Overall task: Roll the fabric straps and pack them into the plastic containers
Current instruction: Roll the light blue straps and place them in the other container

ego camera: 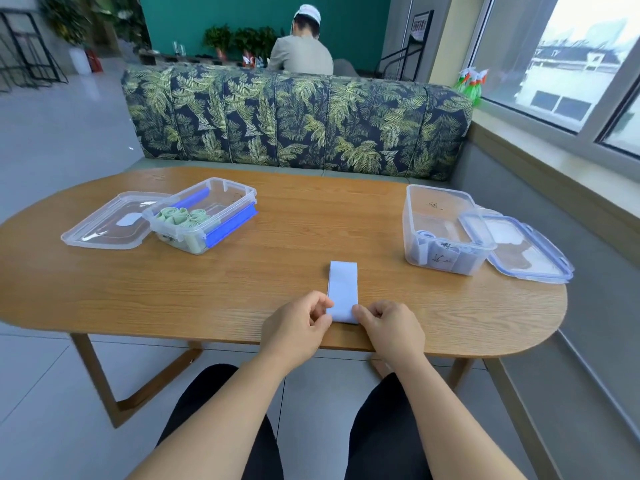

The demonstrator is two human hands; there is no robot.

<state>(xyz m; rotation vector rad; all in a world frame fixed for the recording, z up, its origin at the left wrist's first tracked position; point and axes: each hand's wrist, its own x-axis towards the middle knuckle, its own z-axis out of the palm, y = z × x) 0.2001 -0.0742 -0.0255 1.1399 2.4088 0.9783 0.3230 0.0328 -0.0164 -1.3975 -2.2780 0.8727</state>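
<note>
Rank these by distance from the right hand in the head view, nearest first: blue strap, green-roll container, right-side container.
1. blue strap, pinched at its near end by the right hand, mid-table.
2. right-side container, ahead and to the right.
3. green-roll container, far across on the left.

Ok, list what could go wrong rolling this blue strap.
1. The left hand and right hand pinch only the near end of the blue strap; its far end lies free, so the roll may start crooked.
2. That end sits close to the near edge of the table; a loose roll could drop off.
3. The left container holds green rolls, the right container bluish ones: mix-ups are possible.
</note>
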